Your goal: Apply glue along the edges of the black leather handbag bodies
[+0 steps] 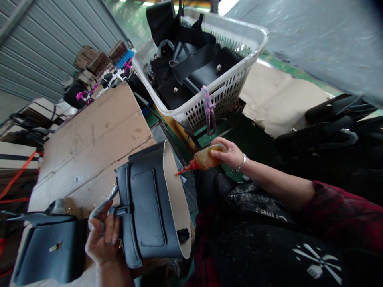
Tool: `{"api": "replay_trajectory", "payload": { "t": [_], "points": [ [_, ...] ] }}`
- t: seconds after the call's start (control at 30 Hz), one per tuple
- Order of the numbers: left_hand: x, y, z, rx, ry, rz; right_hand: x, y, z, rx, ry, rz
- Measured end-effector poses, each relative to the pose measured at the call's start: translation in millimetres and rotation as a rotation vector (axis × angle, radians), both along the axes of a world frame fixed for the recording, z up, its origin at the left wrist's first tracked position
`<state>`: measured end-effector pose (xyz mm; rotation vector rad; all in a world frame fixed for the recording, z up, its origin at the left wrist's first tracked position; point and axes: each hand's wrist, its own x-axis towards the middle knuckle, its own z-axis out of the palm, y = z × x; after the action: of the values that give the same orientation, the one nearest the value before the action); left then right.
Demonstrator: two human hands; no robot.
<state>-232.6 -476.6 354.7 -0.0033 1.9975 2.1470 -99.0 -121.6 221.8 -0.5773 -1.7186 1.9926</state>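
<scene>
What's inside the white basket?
The white basket holds a jumbled heap of black bags or bag parts, with small metal clasps showing on two. Whatever lies beneath the top layer, including the basket's floor, is covered, so I can't tell.

Daylight glares white along the top, the lower right lies dim, and blur softens details.

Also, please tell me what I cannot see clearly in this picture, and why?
Head view:
Whether the bottle touches the lining with its tip: too small.
Held bag, far side: turned away.
Basket, bottom: hidden by black bags.
Cardboard, print: blurred.
Dark bags at right: cut by right edge.
</scene>
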Motion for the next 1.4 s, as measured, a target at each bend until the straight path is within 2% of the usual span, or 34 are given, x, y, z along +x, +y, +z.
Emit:
{"api": "replay_trajectory", "payload": {
  "t": [0.33, 0.53, 0.6, 0.7, 0.8, 0.87, 0.97, 1.07, 1.27, 1.4],
  "points": [
    [4, 7, 3.5, -0.002, -0.008, -0.02, 24, -11, -13.4, -0.098, -0.01, 0.131],
    [0, 6, 0.6, 0.013, 0.01, -0.031, 41, -18, -12.1, -0.13, -0.03, 0.225],
    [-1, 6, -0.2, 0.011, 0.01, -0.039, 44, -18, -11.5, -0.123, -0.019, 0.212],
    [-1, 5, -1.3, 0.009, 0.032, -0.059, 40, -16, -11.0, -0.11, 0.005, 0.102],
    [-2, 3, -1.7, 0.003, 0.041, -0.083, 27, -12, -7.4, -0.095, 0.002, -0.017],
    [-1, 3, -1.5, -0.004, 0.03, -0.073, 17, -9, -2.9, -0.073, -0.012, -0.045],
    [2, 4, -0.5, -0.006, 0.012, -0.032, 6, -6, 3.0, -0.062, -0.025, -0.039],
    [3, 8, 0.3, -0.013, 0.019, -0.034, 6, -7, 2.7, -0.073, -0.04, -0.014],
    [-2, 7, -2.1, -0.021, 0.065, -0.047, 30, -20, -9.5, -0.1, -0.07, 0.082],
    [-3, 1, -3.0, -0.007, 0.046, -0.064, 46, -29, -8.0, -0.13, -0.067, 0.138]
  ]
}}
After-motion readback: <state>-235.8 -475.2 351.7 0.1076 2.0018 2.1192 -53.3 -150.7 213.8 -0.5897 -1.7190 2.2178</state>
